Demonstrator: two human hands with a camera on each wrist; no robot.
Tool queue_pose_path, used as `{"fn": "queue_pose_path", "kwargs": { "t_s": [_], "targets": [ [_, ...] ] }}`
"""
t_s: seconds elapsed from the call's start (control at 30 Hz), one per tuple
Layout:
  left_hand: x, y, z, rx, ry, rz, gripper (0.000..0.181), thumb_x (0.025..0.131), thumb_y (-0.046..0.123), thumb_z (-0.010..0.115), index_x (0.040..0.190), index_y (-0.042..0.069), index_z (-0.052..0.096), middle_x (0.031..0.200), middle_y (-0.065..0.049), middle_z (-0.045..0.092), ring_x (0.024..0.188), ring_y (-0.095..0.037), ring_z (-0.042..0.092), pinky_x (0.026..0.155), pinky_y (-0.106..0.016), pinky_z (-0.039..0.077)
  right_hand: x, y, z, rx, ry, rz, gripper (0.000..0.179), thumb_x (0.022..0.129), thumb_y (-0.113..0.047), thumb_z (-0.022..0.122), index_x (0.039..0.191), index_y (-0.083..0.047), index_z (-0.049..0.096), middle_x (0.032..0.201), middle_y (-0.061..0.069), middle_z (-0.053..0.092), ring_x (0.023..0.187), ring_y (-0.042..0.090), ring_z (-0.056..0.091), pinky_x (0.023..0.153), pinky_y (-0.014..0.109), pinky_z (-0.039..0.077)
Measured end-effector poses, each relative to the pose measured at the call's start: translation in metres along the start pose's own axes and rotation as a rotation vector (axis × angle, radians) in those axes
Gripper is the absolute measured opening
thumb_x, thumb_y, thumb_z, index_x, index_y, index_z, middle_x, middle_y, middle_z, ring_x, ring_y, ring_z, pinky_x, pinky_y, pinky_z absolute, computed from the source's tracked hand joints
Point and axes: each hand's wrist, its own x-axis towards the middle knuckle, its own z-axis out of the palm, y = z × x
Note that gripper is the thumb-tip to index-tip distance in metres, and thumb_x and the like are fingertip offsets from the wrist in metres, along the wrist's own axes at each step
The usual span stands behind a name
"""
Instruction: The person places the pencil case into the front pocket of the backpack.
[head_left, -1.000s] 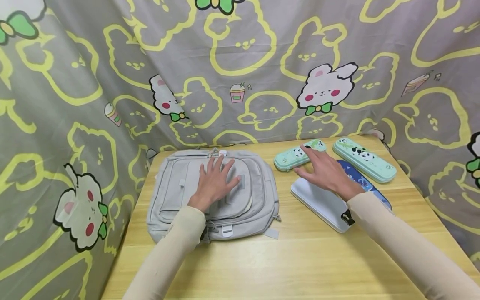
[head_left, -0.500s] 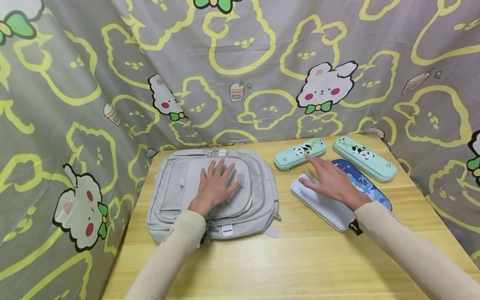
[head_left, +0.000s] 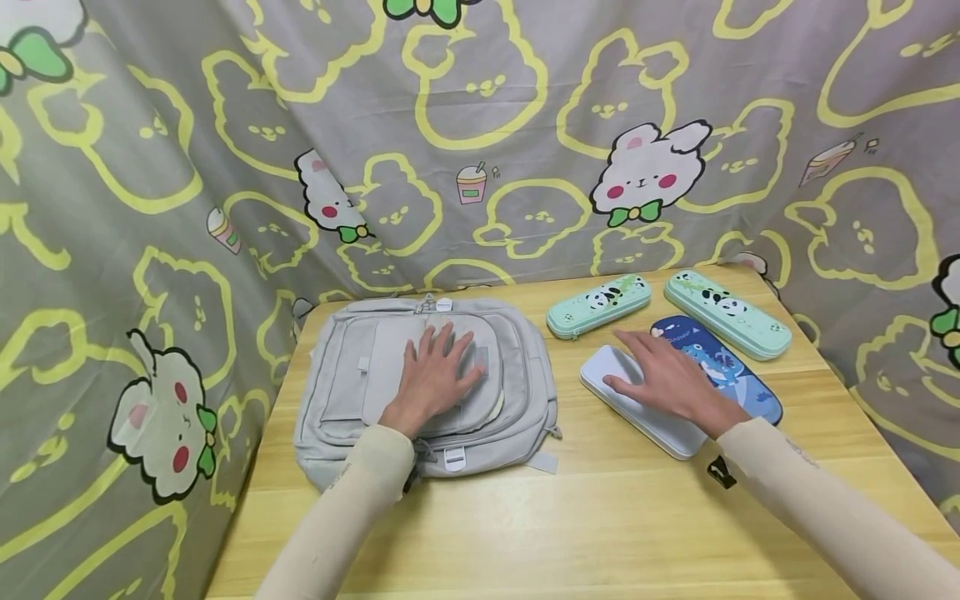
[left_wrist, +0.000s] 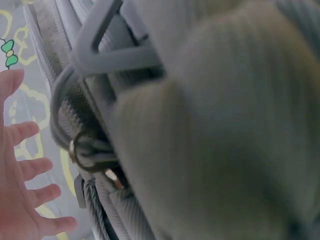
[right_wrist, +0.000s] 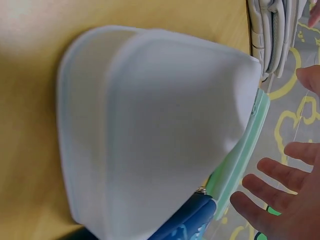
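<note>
A grey backpack [head_left: 345, 417] lies flat on the wooden table at the left, its zips and buckle showing. Over its front pocket my left hand [head_left: 431, 375] is held with fingers spread; the left wrist view shows these fingers [left_wrist: 31, 169] apart from the bag. At the right, a white pencil case [head_left: 645, 423] lies slantwise. My right hand [head_left: 671, 379] hovers above it, fingers extended and gripping nothing, and hides part of it. Beside it lies a blue dinosaur pencil case [head_left: 738, 379], partly covered by that hand and sleeve.
Two mint-green panda pencil cases, a left one [head_left: 600, 307] and a right one [head_left: 727, 312], lie at the back of the table [head_left: 540, 533]. A patterned curtain [head_left: 510, 100] hangs behind and on both sides. A small black loop [head_left: 722, 472] shows near my right sleeve.
My right hand has drawn back toward me and slightly right, from near the left panda case to above the white case, uncovering more of the blue one. My left hand has barely moved.
</note>
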Motion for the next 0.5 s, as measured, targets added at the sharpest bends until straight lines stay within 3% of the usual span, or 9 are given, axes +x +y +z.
{"fn": "queue_pose_path", "kwargs": {
  "t_s": [0.5],
  "targets": [
    [-0.003,0.006,0.007,-0.015,-0.01,0.014,0.072,0.108,0.067,0.049,0.169,0.029,0.042,0.18,-0.013,0.027,0.167,-0.043,0.019,0.128,-0.074,0.019,-0.017,0.005,0.011,0.004,-0.019,0.022,0.091,0.1,-0.064,0.07,0.167,-0.009,0.043,0.166,0.026,0.044,0.147,0.054,0.046,0.113,0.075,0.042]
  ]
}}
